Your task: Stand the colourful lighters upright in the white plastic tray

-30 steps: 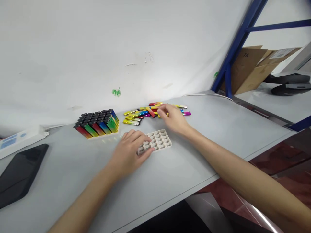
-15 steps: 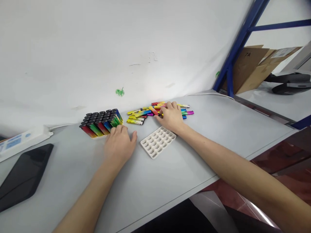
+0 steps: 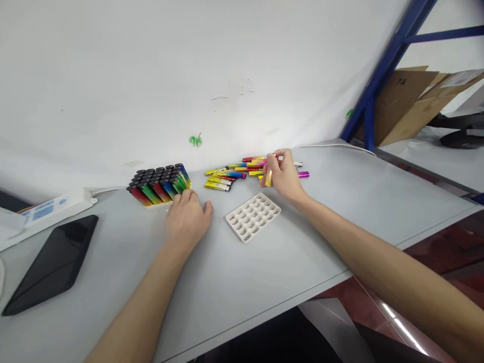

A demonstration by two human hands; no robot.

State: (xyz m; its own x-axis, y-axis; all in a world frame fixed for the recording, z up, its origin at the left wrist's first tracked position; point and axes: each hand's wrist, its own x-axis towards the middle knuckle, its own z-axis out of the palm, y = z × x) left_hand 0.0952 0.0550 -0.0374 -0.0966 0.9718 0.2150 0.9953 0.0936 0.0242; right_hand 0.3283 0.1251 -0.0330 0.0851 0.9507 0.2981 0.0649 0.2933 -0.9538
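My right hand (image 3: 283,175) is closed round a yellow-and-red lighter (image 3: 268,178), just above a loose pile of shiny coloured lighters (image 3: 223,180) lying by the wall. In front of it a white tray (image 3: 247,228) with rows of slots lies flat, its visible slots bare. My left hand (image 3: 188,218) rests on the table with thumb spread. Its fingertips are at the right front corner of a block of upright lighters (image 3: 157,189), packed in rows with black tops; whether they touch, I cannot tell. A pale base shows under that block.
On the left lie a black phone (image 3: 53,262) and a white power strip (image 3: 56,204). The white wall (image 3: 159,75) bounds the back of the grey table (image 3: 227,292). A blue metal frame (image 3: 372,101) and cardboard boxes (image 3: 408,108) stand at the right, near a white cable (image 3: 336,145).
My right hand has lifted up from the pile with a lighter in its fingers. My left hand stays by the lighter block. The view has shifted slightly.
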